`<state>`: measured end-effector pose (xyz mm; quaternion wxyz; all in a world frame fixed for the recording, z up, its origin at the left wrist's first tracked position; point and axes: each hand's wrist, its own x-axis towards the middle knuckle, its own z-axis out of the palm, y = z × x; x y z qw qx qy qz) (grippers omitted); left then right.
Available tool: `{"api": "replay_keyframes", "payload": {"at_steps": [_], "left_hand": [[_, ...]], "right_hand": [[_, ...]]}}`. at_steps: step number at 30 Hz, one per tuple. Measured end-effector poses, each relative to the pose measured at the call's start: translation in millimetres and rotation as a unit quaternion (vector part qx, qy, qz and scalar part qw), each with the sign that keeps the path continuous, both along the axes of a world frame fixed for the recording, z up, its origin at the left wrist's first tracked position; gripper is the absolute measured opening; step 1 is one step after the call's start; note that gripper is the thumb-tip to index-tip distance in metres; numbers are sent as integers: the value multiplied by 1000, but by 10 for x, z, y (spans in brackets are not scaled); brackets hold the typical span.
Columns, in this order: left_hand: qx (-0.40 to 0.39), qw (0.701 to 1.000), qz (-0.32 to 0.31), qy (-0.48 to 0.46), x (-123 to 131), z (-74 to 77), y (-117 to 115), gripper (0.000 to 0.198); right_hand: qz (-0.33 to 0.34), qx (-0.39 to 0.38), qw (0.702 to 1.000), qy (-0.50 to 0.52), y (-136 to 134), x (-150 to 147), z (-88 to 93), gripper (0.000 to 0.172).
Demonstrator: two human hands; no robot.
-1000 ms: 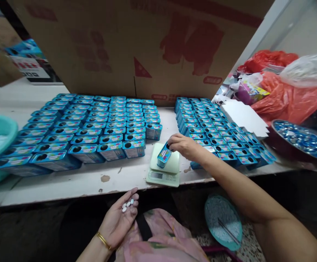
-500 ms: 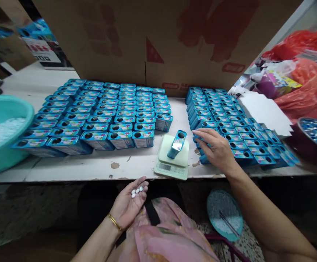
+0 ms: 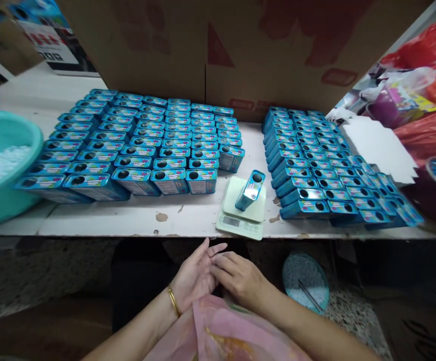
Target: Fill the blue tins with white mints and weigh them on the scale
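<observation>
My left hand (image 3: pixel 196 275) is held palm up below the table's front edge, its fingers stretched out. The right hand's fingers cover the part of its palm where small white candies lay a moment ago, so the candies are hidden now. My right hand (image 3: pixel 240 279) reaches into that palm with fingers drawn together; what they pinch, if anything, does not show. Ahead of both hands, a pale green kitchen scale (image 3: pixel 238 228) stands at the table edge. One blue tin (image 3: pixel 252 190) with a dark round opening in its top stands on the scale.
Blue tins stand in rows at left (image 3: pixel 133 163) and right (image 3: pixel 308 180). A turquoise basin (image 3: pixel 33 145) of white candies is far left. Behind stands a large cardboard box (image 3: pixel 188 55). White card (image 3: pixel 379 145) lies at right. Another basin (image 3: pixel 288 271) sits below the table.
My right hand has moved from the right-hand tins down and left to my left palm, covering the candies. The view has shifted slightly. The tin stays on the scale.
</observation>
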<state>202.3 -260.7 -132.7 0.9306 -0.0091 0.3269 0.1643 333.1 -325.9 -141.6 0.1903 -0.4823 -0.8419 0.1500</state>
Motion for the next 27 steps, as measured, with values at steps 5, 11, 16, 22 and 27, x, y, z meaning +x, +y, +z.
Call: {"api": "replay_keyframes", "payload": {"at_steps": [5,11,16,22,27], "left_hand": [[6,1000,2,-13,-7,-24,-9,30],[12,1000,-2,-17,-28,-66,-17,30],[36,998,20,-56,-2,150,79,34],[93,991,45,-85,218,759,375,38],[125,987,58,-82,328,863,469,37]], "right_hand": [[-18,-78,996,-29,2,170,131,25],[-11,-82,995,-49,13,160,111,16],[-48,-14,997,66,136,271,291,24],[-141,93,984,63,602,699,874,20],[-164,107,978,-70,1112,1139,1081,17]]}}
